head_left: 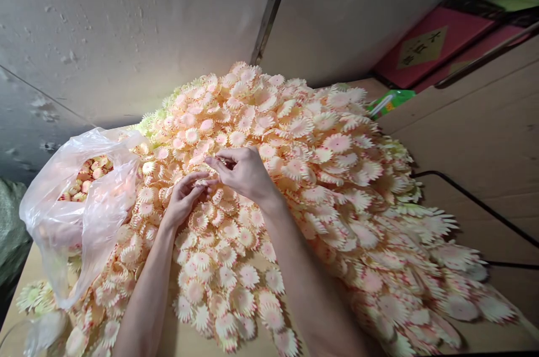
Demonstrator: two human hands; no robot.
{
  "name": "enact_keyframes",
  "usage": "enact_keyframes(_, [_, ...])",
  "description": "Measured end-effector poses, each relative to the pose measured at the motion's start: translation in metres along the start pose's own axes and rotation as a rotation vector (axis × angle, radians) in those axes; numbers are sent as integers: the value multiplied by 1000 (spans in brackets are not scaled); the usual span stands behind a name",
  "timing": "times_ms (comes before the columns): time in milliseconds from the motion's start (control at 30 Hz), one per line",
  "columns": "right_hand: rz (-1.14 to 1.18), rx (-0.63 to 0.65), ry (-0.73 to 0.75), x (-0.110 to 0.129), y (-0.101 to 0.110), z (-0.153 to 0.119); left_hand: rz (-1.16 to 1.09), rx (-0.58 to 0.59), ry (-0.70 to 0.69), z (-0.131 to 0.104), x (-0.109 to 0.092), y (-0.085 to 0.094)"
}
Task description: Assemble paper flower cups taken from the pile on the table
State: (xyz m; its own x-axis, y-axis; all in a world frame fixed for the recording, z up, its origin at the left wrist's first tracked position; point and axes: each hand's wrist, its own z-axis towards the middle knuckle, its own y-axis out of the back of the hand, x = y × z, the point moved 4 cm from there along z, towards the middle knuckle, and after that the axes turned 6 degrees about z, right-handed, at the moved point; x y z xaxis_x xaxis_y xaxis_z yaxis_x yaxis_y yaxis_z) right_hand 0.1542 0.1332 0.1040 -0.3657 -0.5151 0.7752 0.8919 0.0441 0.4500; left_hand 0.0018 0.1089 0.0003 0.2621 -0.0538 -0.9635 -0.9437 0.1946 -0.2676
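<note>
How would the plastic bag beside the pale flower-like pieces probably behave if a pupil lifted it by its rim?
The plastic bag would likely sag and fold, as its film looks thin and crumpled. The small rounded pieces inside should shift, being loosely heaped. Its mouth gapes, so some might spill if it tipped.

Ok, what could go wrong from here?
The loose flower-shaped pieces are heaped high, so a nudge from the right hand might start a slide. Those spread toward the near side of the table could catch on a forearm. The plastic bag gapes open, so a knock might spill its small pieces.
</note>
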Motion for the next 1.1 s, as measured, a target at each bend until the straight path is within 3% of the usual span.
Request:
enact_keyframes(233, [-152, -135, 29, 8, 10, 1, 50, 34, -46, -3, -7, -2])
enact_keyframes(400, [-153, -137, 13, 14, 12, 2, 33, 59, -54, -5, -11, -6])
enact_keyframes(500, [-89, -61, -11, 11, 10, 1, 0, 82, -18, -6, -11, -6])
enact_keyframes(667, [-8, 315, -186, -8, -8, -4, -47, -13, -33, -4, -7, 5])
enact_keyframes(733, [-6, 382, -252, -13, -14, -7, -55, -68, -43, -2, -3, 10])
enact_keyframes(933, [-37, 409, -266, -12, -23, -8, 26, -178, -52, 1, -2, 8])
enact_keyframes(1100, [-130, 345, -136, -8, -23, -5, -65, -133, -9, 2, 0, 7])
